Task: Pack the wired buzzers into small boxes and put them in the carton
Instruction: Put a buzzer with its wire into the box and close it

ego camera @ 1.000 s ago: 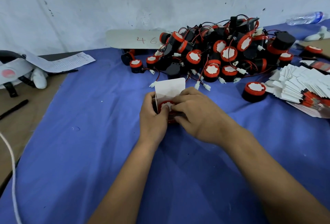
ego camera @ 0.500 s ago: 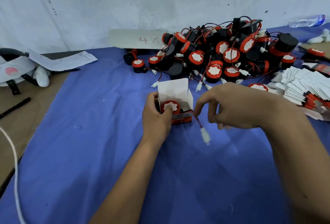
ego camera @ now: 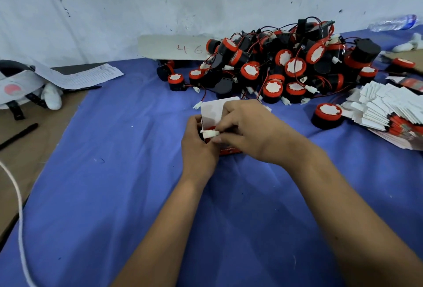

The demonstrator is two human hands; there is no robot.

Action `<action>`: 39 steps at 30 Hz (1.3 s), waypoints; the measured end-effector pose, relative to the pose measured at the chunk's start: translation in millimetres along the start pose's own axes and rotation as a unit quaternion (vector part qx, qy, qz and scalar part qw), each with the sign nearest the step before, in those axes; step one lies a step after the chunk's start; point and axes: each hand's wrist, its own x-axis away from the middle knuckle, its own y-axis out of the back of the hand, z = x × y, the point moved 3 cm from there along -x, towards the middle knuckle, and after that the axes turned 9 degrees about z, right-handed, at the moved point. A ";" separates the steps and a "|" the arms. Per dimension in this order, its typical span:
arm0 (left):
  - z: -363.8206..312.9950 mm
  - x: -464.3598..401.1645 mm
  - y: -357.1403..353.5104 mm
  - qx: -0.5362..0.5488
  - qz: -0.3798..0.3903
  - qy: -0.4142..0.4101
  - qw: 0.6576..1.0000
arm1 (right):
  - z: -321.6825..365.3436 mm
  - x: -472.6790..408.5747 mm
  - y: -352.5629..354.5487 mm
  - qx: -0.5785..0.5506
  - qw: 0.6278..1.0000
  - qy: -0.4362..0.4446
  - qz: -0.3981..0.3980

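Cardboard small box, light, crushable, on blue cloth; left hand grips its side. Right hand pinches white connector at mouth; limp wire needs tucking by connector.

Blue cloth under buzzer pile
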 end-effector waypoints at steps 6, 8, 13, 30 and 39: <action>3.4 -2.8 0.1 -0.019 -0.020 0.011 1.000 | 2.2 -2.9 -10.7 -0.009 0.994 -0.048 -0.102; 4.2 -2.9 0.0 -0.020 -0.020 0.015 0.999 | 2.2 -2.3 -14.2 -0.023 0.992 -0.057 -0.109; 5.7 -4.7 0.0 -0.036 -0.024 0.018 0.999 | -10.3 1.7 -10.3 -0.008 0.979 -0.107 -0.171; 7.3 -3.5 -1.6 -0.042 -0.027 0.004 0.999 | -35.8 9.3 -8.9 -0.093 0.969 -0.119 -0.195; 6.8 -2.9 -1.9 -0.037 -0.022 0.004 0.999 | -20.9 7.5 -12.0 0.063 0.971 -0.169 -0.156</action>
